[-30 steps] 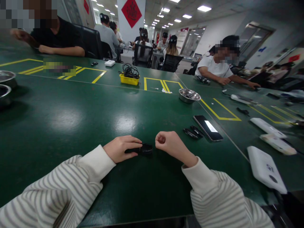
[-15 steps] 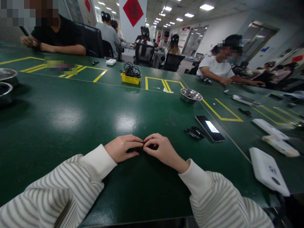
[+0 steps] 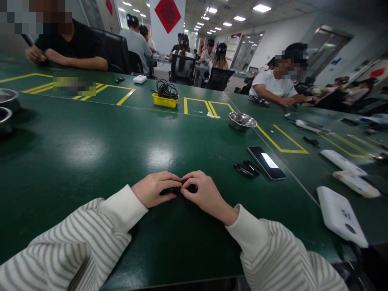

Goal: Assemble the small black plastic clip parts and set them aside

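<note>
Low over the green table (image 3: 188, 246), my left hand (image 3: 156, 188) and my right hand (image 3: 203, 192) meet at the fingertips. Between the left thumb and fingers is a small dark object (image 3: 175, 190), mostly covered, so its kind does not show. My right thumb and forefinger are pinched together at its right end; whether they grip the same piece is hidden. To the right of the hands lie two black cable-like bundles (image 3: 247, 169) beside a phone (image 3: 266, 162) with a lit patch on its screen.
A metal bowl (image 3: 242, 121) with dark bits stands farther back, and a yellow box (image 3: 165, 99) of black cables sits behind it to the left. White devices (image 3: 342, 216) lie along the right. More metal bowls (image 3: 7, 100) are at the left edge. Other people sit around.
My hands stay together around the small dark object, with barely any finger movement. The whole view has shifted slightly. The person in white at the right has drawn the outstretched arm in.
</note>
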A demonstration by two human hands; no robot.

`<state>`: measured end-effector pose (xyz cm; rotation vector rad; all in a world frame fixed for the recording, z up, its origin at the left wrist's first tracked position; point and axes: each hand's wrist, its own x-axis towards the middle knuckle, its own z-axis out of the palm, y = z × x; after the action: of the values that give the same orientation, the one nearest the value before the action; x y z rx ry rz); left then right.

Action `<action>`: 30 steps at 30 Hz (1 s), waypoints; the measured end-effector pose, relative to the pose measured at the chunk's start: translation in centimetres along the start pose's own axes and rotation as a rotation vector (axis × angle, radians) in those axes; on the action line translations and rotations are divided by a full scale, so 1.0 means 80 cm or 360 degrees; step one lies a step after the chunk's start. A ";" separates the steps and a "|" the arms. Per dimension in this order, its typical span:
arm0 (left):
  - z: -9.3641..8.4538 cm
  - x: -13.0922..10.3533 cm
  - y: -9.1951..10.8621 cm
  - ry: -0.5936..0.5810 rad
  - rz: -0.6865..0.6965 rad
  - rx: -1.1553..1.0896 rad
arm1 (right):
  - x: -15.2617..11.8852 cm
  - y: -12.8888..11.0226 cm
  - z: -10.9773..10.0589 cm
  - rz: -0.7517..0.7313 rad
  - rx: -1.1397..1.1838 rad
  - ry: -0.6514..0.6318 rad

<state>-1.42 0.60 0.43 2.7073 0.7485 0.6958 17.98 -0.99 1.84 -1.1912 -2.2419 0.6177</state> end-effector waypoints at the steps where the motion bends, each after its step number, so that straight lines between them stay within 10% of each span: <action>1: 0.000 0.000 0.000 -0.0003 0.0004 0.0001 | 0.000 -0.001 0.000 0.0007 0.0000 0.0004; 12: -0.005 -0.001 -0.005 0.0012 0.0002 0.0184 | 0.007 0.013 -0.028 0.0132 -0.0012 0.0144; 30: -0.004 -0.002 -0.005 0.0036 -0.0058 0.0353 | 0.003 0.019 -0.039 0.0358 0.0037 -0.0421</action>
<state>-1.87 0.91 0.47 2.8785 0.9289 0.6727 20.77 0.42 3.31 -1.4347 -2.3221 0.9353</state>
